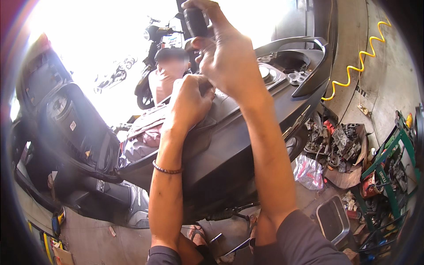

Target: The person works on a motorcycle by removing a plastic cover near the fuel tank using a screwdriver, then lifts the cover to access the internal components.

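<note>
A large dark scooter (221, 170) stretches across the view in front of me, its seat (73, 128) tipped up at the left. My right hand (232, 59) is raised above the scooter's rear part, fingers wrapped around a black cylindrical object (195, 22) whose exact kind I cannot make out. Just left of that wrist, my left hand (190, 101) is closed over the scooter's upper edge; whatever its curled fingers hold is hidden. Crumpled grey-brown cloth (143, 139) lies beside my left forearm, in the seat opening. A curved grab rail (324, 57) rises at the scooter's rear.
Another person (161, 81) is beyond the scooter, near a parked motorcycle (148, 84). A yellow coiled hose (360, 62) hangs at the right. Below it are a cardboard box (346, 179) of metal parts, a plastic bag (309, 172), a green rack (404, 143) and a metal tray (332, 218).
</note>
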Available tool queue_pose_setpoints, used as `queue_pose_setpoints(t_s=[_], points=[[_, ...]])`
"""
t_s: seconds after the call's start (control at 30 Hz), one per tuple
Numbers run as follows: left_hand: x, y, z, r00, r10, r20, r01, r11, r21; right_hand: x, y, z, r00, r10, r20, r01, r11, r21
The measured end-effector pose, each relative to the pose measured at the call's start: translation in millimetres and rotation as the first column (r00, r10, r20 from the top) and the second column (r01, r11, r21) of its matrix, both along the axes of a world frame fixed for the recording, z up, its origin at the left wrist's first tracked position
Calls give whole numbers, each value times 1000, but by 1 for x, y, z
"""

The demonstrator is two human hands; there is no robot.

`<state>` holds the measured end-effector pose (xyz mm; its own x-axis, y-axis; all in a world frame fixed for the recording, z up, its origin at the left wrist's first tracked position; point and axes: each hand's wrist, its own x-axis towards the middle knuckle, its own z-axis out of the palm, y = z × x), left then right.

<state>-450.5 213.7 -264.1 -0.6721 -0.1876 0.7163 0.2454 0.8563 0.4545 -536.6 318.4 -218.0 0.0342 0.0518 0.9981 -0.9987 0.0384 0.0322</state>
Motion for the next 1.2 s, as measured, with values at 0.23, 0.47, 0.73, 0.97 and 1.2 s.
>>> queue_pose_setpoints(t_s=[0.23,0.47,0.73,0.97,1.2], points=[[-3,2,2,992,0,122,-9,997,74,1,12,15,969,11,247,-65,975,213],[12,4,9,999,47,14,-47,999,-11,13,-1,-1,976,19,216,-64,977,204],[-5,2,8,989,-53,139,51,999,19,-11,40,0,972,-136,193,115,987,116],[-28,-10,-5,995,87,38,-74,964,-255,6,29,14,974,-137,179,150,987,-61],[-33,3,34,905,140,402,-65,979,-195,-1,51,18,915,-261,307,320,933,-163]])
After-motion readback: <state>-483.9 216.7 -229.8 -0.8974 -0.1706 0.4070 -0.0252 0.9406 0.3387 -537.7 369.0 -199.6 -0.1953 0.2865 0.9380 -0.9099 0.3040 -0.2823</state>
